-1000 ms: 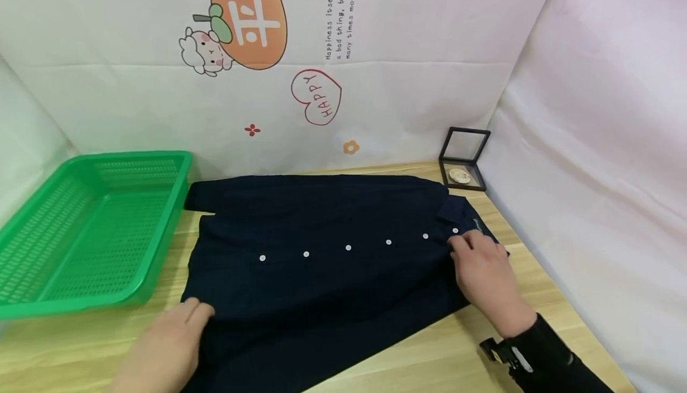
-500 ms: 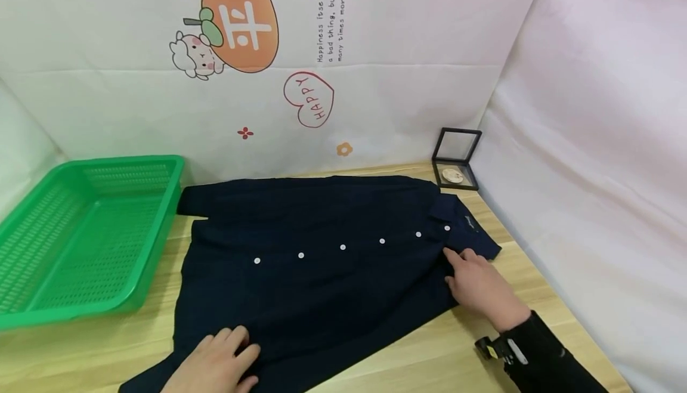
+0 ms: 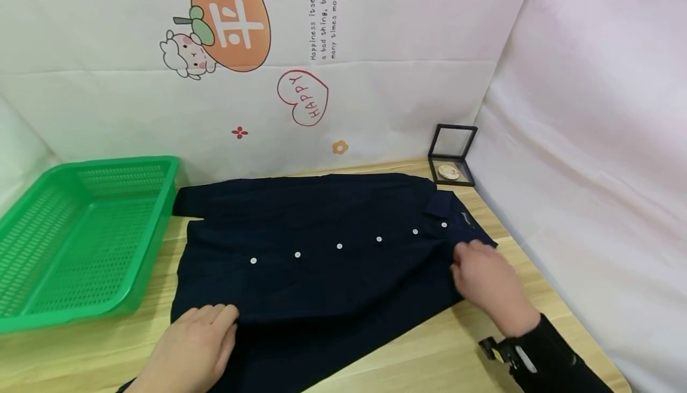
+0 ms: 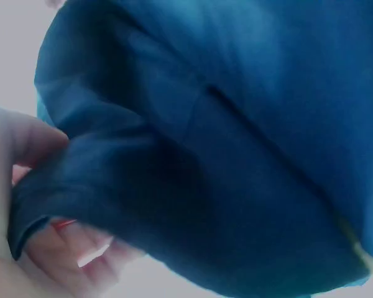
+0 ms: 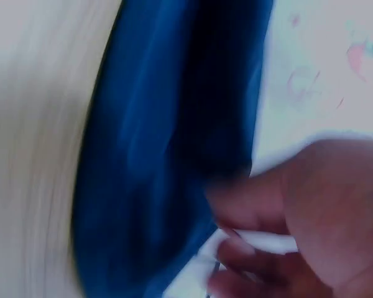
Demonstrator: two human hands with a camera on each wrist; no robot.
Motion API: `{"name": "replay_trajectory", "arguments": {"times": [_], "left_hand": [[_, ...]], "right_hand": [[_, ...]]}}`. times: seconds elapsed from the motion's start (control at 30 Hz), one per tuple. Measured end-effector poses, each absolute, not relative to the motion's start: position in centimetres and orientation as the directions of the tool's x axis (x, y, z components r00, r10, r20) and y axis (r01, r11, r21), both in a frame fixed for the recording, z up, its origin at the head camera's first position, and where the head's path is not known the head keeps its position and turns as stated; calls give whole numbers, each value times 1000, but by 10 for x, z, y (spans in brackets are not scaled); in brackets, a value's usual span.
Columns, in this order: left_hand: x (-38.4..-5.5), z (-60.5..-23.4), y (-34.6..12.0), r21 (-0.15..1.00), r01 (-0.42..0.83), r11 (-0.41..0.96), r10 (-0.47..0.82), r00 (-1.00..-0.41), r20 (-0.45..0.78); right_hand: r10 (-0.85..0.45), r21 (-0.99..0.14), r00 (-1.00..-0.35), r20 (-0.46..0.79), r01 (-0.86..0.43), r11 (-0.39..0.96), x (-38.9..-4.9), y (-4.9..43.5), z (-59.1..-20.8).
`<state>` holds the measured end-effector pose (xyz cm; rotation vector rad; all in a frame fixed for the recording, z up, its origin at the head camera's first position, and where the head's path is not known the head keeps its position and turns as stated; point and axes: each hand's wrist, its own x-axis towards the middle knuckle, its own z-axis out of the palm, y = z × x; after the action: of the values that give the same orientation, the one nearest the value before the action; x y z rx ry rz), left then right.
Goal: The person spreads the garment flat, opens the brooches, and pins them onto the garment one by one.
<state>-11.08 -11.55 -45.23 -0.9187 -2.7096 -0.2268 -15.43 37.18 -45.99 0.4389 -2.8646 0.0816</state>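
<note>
A dark navy button-up shirt (image 3: 322, 214) with a row of white buttons lies spread on the table, its collar (image 3: 441, 204) at the right. Near the hem, my left hand (image 3: 188, 345) pinches the cloth; the left wrist view shows a fold of the shirt (image 4: 267, 174) raised between thumb and fingers. At the collar end, just below the top button, my right hand (image 3: 488, 279) pinches the shirt's near part between curled fingers and thumb. Between the two hands the cloth is lifted into a long shadowed fold. The near sleeve is mostly hidden behind the left hand.
A green plastic basket (image 3: 170, 196) stands to the left, close beside the shirt's hem. At the back right corner sits a small black-framed open case (image 3: 453, 155) with a round pale disc (image 3: 448, 172) in it. White printed cloth (image 3: 386, 101) walls the back.
My left hand, spread loosely on the cloth half a second ago, now grips it and has moved up and left. My right fingers have closed from pointing to pinching. The near part has lifted.
</note>
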Motion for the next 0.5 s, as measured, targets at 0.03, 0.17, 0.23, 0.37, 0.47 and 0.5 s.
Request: {"name": "replay_trajectory", "arguments": {"times": [0.03, 0.17, 0.23, 0.37, 0.47, 0.5], "left_hand": [[-110, -453, -116, 79, 620, 780, 576, -762, 297], [-105, -464, -115, 176, 599, 781, 598, -799, 60], [-104, -471, -114, 215, 565, 797, 587, -808, -53], [-103, -474, -113, 209, 509, 835, 541, -830, -139], [-101, -468, -113, 163, 539, 826, 554, -830, -66], [-100, -465, -113, 150, 548, 823, 556, -831, -18]], "right_hand": [[-334, -31, -921, 199, -347, 937, -150, 366, -460], [-465, -169, -883, -65, -449, 877, -131, 348, -463], [-471, -223, -869, -155, -433, 873, -125, 346, -463], [-480, -286, -852, -209, -416, 863, -118, 355, -457], [-519, -275, -841, -154, -468, 840, -119, 357, -453], [-537, -268, -836, -116, -494, 827, -120, 355, -453]]}}
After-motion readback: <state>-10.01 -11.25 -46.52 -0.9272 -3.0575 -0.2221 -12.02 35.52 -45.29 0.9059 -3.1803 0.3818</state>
